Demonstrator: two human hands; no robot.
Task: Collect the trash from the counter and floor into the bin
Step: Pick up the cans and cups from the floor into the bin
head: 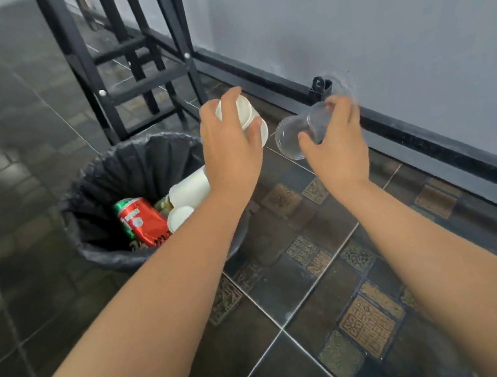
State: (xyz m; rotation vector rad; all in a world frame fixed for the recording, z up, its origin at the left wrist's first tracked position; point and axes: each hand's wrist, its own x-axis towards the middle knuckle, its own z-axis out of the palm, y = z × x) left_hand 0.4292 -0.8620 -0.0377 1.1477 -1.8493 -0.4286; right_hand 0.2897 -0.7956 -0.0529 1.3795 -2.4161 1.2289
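A white paper cup point(242, 115) is grasped in the left hand point(231, 149) and a clear plastic cup point(303, 130) in the right hand point(335, 140), both at frame centre, apparently for dropping into the lined bin point(96, 191) at centre left, where a red can point(140, 220) and white cups point(188, 191) lie.

Floor point(289, 295): dark glossy tiles with pale grout lines; to the right, small ornamental tan and green tile insets in a patchwork. Wall point(377, 23): pale grey-blue, matte, lightly scuffed. Black baseboard point(447, 147) along its foot. Small black bracket point(319, 87) fixed just above the baseboard. Black metal frame legs with crossbars point(140, 75) stand beside the wall, upper left. Light: even, diffuse, soft floor reflections.
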